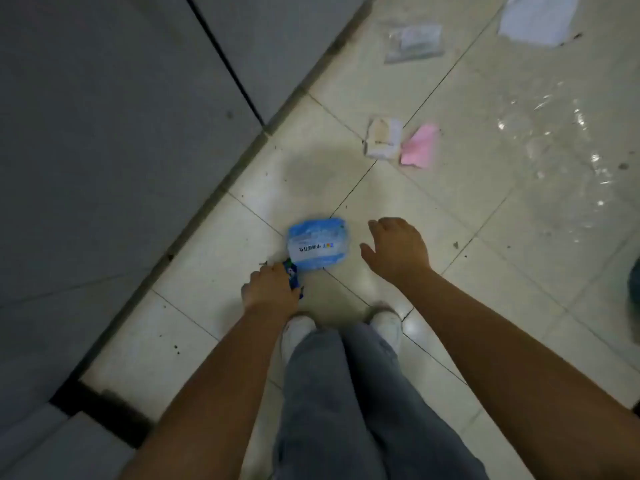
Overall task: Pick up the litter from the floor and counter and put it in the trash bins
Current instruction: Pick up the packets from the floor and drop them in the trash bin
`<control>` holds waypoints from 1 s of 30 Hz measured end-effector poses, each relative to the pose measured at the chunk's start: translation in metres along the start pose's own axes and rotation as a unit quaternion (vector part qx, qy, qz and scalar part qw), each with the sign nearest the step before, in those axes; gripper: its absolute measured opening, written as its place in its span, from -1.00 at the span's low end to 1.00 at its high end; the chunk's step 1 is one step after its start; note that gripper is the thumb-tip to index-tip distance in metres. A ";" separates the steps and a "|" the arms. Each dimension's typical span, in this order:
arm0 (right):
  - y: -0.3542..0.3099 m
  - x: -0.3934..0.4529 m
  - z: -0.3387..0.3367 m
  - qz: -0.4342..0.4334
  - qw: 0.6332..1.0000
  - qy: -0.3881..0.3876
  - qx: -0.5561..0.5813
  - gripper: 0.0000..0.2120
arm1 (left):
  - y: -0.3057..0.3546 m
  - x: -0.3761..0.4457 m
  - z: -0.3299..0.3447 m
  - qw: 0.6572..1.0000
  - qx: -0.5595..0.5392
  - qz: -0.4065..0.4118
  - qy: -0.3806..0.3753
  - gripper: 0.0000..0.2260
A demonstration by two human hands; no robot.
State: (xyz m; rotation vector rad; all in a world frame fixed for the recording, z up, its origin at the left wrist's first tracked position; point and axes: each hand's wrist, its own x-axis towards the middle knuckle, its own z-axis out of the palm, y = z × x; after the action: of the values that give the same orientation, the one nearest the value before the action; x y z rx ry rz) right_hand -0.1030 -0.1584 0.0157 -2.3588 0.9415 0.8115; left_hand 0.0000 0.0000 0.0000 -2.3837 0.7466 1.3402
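Observation:
A light blue and white plastic packet point(317, 243) lies on the tiled floor just ahead of my feet. My left hand point(270, 288) is closed around a small dark blue wrapper point(292, 276), right at the packet's near left corner. My right hand point(398, 249) hovers to the right of the packet with fingers spread and nothing in it. Farther off lie a crumpled white paper point(382, 137), a pink paper point(420, 145), a clear plastic bag point(414, 42) and a white sheet point(538, 17). No trash bin is in view.
Grey cabinet doors point(114, 133) run along the left, meeting the floor on a diagonal line. A sheet of clear plastic film point(568, 161) glints on the tiles at right. A dark object point(634, 289) pokes in at the right edge. My white shoes point(387, 327) stand below the packet.

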 end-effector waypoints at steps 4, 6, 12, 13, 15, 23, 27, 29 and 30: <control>-0.002 0.070 0.080 0.022 0.999 -0.027 0.030 -0.44 | -0.009 0.070 0.075 0.998 -0.042 -0.042 -0.030 -0.48; -0.002 0.100 0.110 0.040 0.998 -0.020 0.047 -0.36 | -0.007 0.094 0.106 0.996 -0.067 -0.051 -0.032 -0.49; 0.004 0.143 0.148 0.099 0.985 -0.005 0.138 -0.58 | -0.009 0.119 0.139 0.985 -0.147 -0.086 0.006 -0.79; 0.005 0.141 0.148 0.107 0.983 -0.001 0.152 -0.63 | -0.012 0.116 0.138 0.984 -0.153 -0.090 0.007 -0.79; 0.006 0.129 0.144 0.124 0.975 0.008 0.183 -0.69 | -0.018 0.105 0.129 0.980 -0.175 -0.097 0.014 -0.78; 0.028 -0.003 0.055 0.265 0.919 0.028 0.289 -0.74 | 0.011 -0.007 0.017 0.982 -0.171 -0.072 0.044 -0.73; 0.056 -0.103 -0.018 0.334 0.870 0.063 0.358 -0.78 | 0.058 -0.094 -0.052 0.988 -0.139 0.020 0.065 -0.73; 0.075 -0.153 -0.057 0.366 0.837 0.090 0.398 -0.79 | 0.092 -0.141 -0.082 0.985 -0.143 0.067 0.067 -0.73; 0.086 -0.177 -0.075 0.381 0.820 0.102 0.415 -0.79 | 0.110 -0.163 -0.096 0.984 -0.138 0.089 0.064 -0.72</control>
State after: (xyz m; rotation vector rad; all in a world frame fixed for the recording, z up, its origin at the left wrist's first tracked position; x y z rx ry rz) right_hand -0.2445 -0.1805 0.1703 -1.2800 1.9101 0.2582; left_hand -0.0667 -0.0906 0.1881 -2.6960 0.8781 1.4534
